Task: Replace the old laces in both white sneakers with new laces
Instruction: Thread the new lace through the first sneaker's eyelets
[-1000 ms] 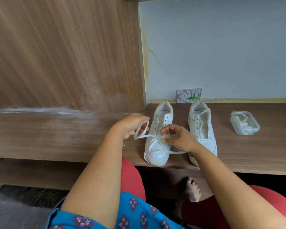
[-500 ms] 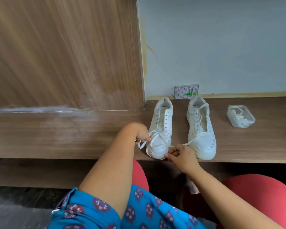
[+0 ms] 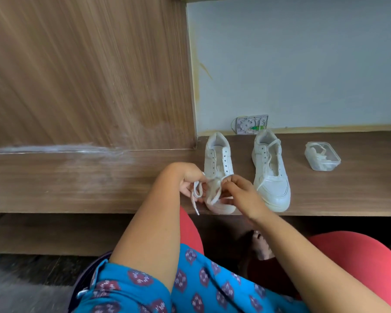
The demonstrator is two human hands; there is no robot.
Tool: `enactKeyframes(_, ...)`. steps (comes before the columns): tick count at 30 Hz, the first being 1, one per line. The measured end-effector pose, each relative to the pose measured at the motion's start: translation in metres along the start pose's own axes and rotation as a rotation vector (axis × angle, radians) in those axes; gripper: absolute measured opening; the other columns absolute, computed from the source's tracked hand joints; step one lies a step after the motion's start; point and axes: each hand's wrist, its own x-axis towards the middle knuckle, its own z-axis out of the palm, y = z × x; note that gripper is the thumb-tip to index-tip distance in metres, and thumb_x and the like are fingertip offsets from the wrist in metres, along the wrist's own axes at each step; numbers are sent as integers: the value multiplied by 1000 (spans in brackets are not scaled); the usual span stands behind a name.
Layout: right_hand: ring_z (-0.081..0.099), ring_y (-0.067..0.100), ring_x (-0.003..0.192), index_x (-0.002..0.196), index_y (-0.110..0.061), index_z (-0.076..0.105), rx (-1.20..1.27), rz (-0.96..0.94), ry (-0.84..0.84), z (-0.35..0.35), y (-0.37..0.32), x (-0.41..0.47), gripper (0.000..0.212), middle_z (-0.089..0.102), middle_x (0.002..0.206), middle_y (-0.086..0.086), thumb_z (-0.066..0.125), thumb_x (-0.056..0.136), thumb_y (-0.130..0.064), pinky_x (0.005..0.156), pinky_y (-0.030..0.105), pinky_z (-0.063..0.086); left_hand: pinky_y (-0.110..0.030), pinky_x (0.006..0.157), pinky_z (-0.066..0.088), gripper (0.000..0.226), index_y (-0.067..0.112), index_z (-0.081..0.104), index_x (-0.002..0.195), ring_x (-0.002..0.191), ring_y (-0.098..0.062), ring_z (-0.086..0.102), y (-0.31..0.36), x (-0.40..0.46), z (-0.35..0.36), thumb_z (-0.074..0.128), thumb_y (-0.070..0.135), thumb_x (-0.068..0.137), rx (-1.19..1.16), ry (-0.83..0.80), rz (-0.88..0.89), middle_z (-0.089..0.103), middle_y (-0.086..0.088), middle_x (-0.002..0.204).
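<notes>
Pinching white lace point(image 3: 209, 188) over left sneaker point(image 3: 218, 164) toe: left hand point(image 3: 189, 184) and right hand point(image 3: 239, 194), fingers curled round it. Right sneaker point(image 3: 271, 177) beside; plastic container point(image 3: 322, 156) further right on wooden shelf point(image 3: 77, 184).

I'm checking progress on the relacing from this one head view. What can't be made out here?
- Toe and lowest eyelets of the left sneaker: covered by the left hand and right hand.
- Whether the lace they hold is old or new: nothing shows it.
- Contents of the clear container: too small; only pale strips.
- Wall plate: markings too small.
</notes>
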Motion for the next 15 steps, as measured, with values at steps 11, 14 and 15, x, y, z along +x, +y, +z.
enactKeyframes(11,45,16,104,118,-16,56,-809,-335,62,-20,41,14,78,42,109,-6,83,57,-56,92,25,39,-29,75,43,13,9,62,94,82,-14,61,-6,12,-22,56,20,97,-76,317,277,65,-1,89)
enactKeyframes(14,43,17,105,120,-18,54,-885,-369,77,-15,41,12,87,43,111,-4,75,54,-70,93,27,41,-33,86,43,24,12,64,101,93,-14,61,-2,16,-10,63,35,92,189,214,224,67,2,94)
enactKeyframes(15,42,17,105,122,-19,52,-911,-384,71,-14,41,11,89,42,112,-4,75,54,-71,92,27,40,-35,88,42,23,15,64,99,92,-13,61,1,17,-7,64,36,92,239,190,216,67,4,92)
